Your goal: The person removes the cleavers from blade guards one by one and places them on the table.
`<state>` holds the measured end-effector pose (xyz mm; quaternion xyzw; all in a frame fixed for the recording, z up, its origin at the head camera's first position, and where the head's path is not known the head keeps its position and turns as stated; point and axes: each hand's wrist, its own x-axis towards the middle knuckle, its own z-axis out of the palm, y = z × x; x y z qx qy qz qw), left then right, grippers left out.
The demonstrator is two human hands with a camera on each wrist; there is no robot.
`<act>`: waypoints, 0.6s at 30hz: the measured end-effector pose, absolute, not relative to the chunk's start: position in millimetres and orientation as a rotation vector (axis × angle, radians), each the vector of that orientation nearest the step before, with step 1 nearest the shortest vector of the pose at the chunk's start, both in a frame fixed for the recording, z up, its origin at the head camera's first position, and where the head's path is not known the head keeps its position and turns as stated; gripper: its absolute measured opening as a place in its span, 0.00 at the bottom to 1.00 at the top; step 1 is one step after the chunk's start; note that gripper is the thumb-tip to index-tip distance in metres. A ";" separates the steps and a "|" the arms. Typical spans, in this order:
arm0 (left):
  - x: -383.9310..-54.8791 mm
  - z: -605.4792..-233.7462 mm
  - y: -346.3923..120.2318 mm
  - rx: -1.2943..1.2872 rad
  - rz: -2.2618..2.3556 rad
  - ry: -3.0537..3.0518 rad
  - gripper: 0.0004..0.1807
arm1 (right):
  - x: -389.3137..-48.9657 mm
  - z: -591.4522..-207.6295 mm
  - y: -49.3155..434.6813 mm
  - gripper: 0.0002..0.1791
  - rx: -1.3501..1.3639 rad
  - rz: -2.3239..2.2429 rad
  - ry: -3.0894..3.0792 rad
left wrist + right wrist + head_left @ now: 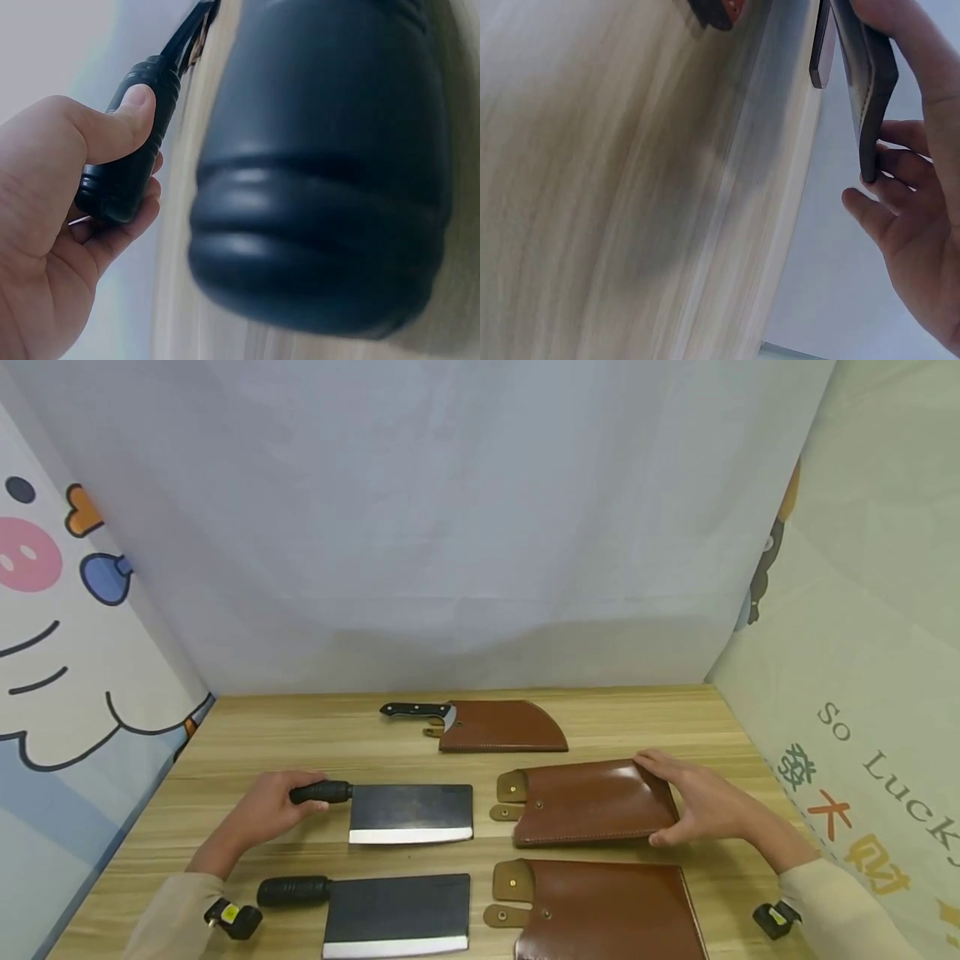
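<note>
My left hand (pixel 272 810) grips the black handle (pixel 135 142) of a cleaver (pixel 411 810) with a dark rectangular blade and a bright cutting edge. In the left wrist view, the thumb lies along the handle and the fingers curl beneath it. To the right, my right hand (pixel 701 802) holds the far-right end of a brown leather knife sheath (pixel 596 802) between thumb and fingers. That end is lifted off the table in the right wrist view, where the sheath's edge (pixel 877 105) shows. The sheath's open, snap-strapped side faces the cleaver blade.
A second cleaver (pixel 397 910) lies nearest me, beside a second brown sheath (pixel 607 910). At the back, a knife with a riveted black handle (pixel 416 709) sits inside a curved brown sheath (pixel 502 727). Cloth walls (pixel 465 527) enclose the wooden table (pixel 300 727).
</note>
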<state>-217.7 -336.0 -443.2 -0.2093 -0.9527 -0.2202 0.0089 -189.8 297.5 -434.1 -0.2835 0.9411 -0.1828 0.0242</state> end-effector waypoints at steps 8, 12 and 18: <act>-222.7 -444.6 -335.6 -0.625 -0.694 -3.051 0.25 | -197.9 -439.5 298.7 0.64 -0.873 -0.566 2.868; -225.4 -447.9 -337.2 -0.648 -0.712 -3.064 0.26 | -199.4 -443.3 298.4 0.64 -0.863 -0.574 2.870; -226.9 -452.4 -338.3 -0.703 -0.715 -3.050 0.23 | -201.6 -452.4 299.0 0.64 -0.870 -0.559 2.876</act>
